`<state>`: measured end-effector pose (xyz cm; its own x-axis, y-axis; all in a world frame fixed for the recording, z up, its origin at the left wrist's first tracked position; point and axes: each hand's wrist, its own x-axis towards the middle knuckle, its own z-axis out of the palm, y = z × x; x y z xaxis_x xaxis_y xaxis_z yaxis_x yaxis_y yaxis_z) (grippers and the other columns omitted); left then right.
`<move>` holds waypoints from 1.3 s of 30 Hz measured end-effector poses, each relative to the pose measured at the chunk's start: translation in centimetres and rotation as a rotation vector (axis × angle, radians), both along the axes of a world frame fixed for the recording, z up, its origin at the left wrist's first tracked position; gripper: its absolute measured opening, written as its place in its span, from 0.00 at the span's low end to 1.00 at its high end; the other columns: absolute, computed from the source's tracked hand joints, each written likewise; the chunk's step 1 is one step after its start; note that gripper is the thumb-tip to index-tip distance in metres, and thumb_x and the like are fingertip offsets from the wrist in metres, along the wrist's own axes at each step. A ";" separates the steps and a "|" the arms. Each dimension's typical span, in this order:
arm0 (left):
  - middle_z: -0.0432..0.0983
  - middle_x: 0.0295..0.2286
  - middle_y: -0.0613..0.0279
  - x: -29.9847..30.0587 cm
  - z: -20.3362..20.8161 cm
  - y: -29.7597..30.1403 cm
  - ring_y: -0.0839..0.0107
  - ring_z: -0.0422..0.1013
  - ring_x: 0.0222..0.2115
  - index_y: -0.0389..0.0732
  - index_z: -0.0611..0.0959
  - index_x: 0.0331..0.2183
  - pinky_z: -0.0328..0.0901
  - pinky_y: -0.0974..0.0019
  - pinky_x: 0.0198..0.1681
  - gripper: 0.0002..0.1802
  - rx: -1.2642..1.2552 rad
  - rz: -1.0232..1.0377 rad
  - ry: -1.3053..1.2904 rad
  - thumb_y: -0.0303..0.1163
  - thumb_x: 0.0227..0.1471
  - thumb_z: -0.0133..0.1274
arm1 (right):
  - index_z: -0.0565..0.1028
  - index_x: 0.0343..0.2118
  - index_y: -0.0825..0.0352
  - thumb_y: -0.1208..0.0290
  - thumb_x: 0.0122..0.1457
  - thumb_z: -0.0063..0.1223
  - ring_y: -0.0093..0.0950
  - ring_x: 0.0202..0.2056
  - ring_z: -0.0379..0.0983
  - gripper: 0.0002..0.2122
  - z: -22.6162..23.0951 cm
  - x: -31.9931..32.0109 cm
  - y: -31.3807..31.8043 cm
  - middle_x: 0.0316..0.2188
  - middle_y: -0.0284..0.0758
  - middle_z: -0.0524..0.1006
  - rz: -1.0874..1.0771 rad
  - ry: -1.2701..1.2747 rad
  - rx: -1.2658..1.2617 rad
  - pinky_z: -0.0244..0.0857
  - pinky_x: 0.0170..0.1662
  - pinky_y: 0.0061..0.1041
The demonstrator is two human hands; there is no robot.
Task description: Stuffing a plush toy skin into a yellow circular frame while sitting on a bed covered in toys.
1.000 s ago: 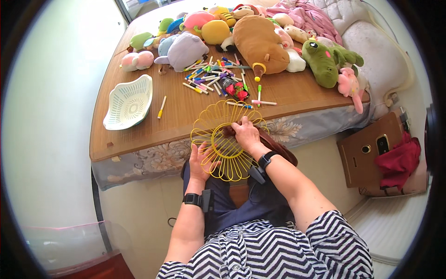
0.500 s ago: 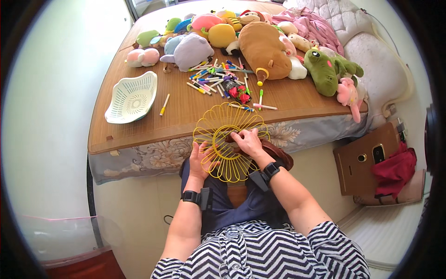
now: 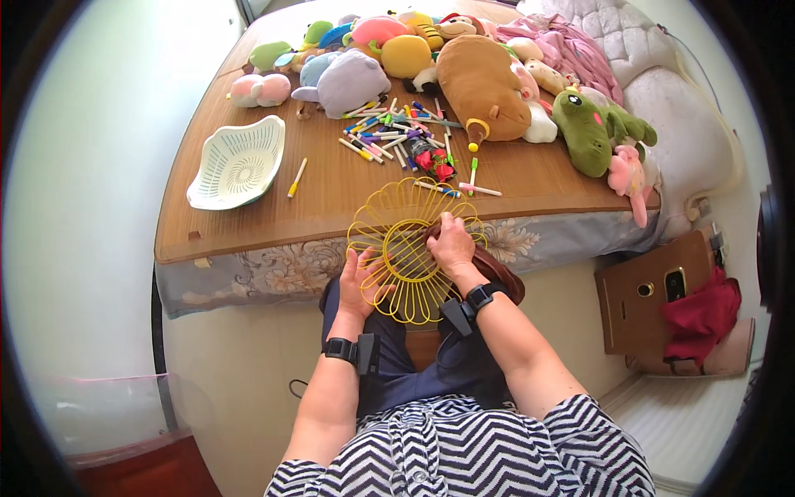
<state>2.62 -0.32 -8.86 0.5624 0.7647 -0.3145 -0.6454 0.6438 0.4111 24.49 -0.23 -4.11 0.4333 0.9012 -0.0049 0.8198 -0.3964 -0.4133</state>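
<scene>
A yellow wire basket [image 3: 407,251], round with looped petal-like edges, is held over my lap in front of the bed. My left hand [image 3: 358,286] supports it from the left side, thumb and fingers at the wire loops. At the basket's right inner part is my right hand [image 3: 453,247], its fingers closed on a brown cloth [image 3: 502,278] that hangs down beside my right knee. The cloth's bunched end shows between my fingers and the wires. Part of it is hidden behind my right hand and wrist.
On the bed mat lie a white plastic basket [image 3: 240,163], scattered markers [image 3: 377,141], red artificial roses [image 3: 435,163] and several plush toys [image 3: 356,83]. To the right, a brown cabinet [image 3: 654,290] carries a dark red cloth [image 3: 702,319]. A red-brown box [image 3: 149,468] stands lower left.
My right hand has moved slightly right and up along the wires with the brown cloth. The left hand keeps its hold on the basket. The view has shifted slightly.
</scene>
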 end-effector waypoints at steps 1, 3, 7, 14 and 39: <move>0.67 0.50 0.43 -0.1 0.1 0.0 0.52 0.69 0.47 0.43 0.65 0.53 0.74 0.50 0.37 0.38 -0.005 0.010 -0.002 0.64 0.54 0.44 | 0.68 0.43 0.62 0.63 0.48 0.62 0.46 0.38 0.75 0.21 0.5 0.0 0.3 0.39 0.45 0.71 0.010 -0.002 -0.005 0.71 0.39 0.42; 0.67 0.50 0.43 -0.2 0.3 0.1 0.52 0.69 0.47 0.43 0.64 0.53 0.73 0.50 0.38 0.38 0.022 -0.006 -0.003 0.64 0.54 0.44 | 0.69 0.41 0.62 0.65 0.48 0.62 0.46 0.38 0.75 0.18 1.5 0.0 1.2 0.39 0.44 0.70 0.037 -0.023 0.116 0.71 0.39 0.42; 0.69 0.48 0.47 0.2 0.8 -0.1 0.57 0.69 0.46 0.47 0.66 0.51 0.75 0.54 0.33 0.35 0.000 -0.008 0.024 0.64 0.54 0.44 | 0.71 0.38 0.61 0.65 0.48 0.61 0.44 0.35 0.76 0.15 0.1 0.4 1.6 0.39 0.43 0.69 0.108 -0.147 0.018 0.73 0.35 0.40; 0.69 0.48 0.45 -0.1 0.3 0.0 0.55 0.70 0.44 0.46 0.59 0.57 0.73 0.54 0.33 0.41 -0.018 0.014 0.071 0.64 0.52 0.46 | 0.75 0.32 0.61 0.70 0.46 0.58 0.43 0.32 0.77 0.09 -1.8 0.6 -1.7 0.38 0.45 0.70 0.290 -0.274 -0.056 0.73 0.33 0.40; 0.72 0.43 0.47 0.0 0.4 0.2 0.60 0.72 0.40 0.50 0.68 0.44 0.73 0.57 0.29 0.31 -0.050 -0.030 0.070 0.65 0.51 0.48 | 0.76 0.36 0.59 0.65 0.46 0.59 0.46 0.34 0.75 0.13 -1.6 -0.6 -2.2 0.41 0.44 0.69 0.228 -0.139 -0.070 0.71 0.37 0.43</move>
<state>2.60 -0.08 -8.46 0.5598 0.7302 -0.3917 -0.5964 0.6832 0.4213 23.88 -2.39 -5.69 0.2205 0.9750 -0.0258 0.9379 -0.2192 -0.2689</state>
